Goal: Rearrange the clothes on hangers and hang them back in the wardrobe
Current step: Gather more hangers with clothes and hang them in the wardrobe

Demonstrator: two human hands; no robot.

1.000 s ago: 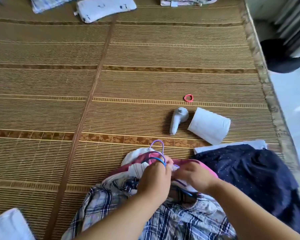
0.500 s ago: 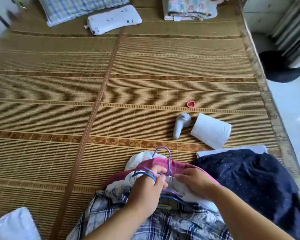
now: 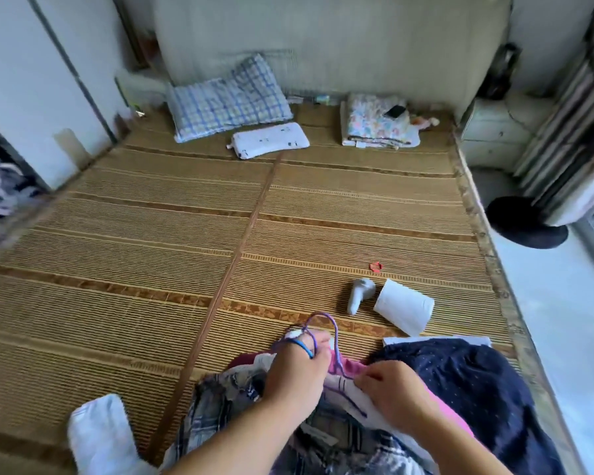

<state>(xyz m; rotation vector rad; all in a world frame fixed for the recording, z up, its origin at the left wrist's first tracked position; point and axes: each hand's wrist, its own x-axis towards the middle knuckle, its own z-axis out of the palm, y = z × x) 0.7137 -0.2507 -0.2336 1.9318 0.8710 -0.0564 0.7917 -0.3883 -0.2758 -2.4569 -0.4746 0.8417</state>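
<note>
A pile of clothes on hangers lies at the near edge of the bamboo mat point(image 3: 151, 234): a plaid shirt point(image 3: 216, 416), a pink garment point(image 3: 348, 366) and a white one. My left hand point(image 3: 295, 368) is closed around the blue and purple hanger hooks point(image 3: 333, 332) at the top of the pile. My right hand point(image 3: 391, 392) pinches the white garment point(image 3: 357, 395) by the purple hanger's shoulder. A dark blue dotted garment point(image 3: 467, 382) lies to the right. The open wardrobe point(image 3: 0, 186) with hanging clothes shows at the far left.
A white toilet roll point(image 3: 403, 306), a grey handheld device point(image 3: 359, 294) and a small red hair tie point(image 3: 376, 266) lie just beyond the pile. Pillows point(image 3: 227, 97) and a folded floral blanket point(image 3: 378, 125) sit at the bed's head. A white cloth point(image 3: 96, 433) lies at near left.
The view has tilted up, bringing the bed's head and the wardrobe into sight. My left hand has raised the hanger hooks a little; my right hand stays on the white garment.
</note>
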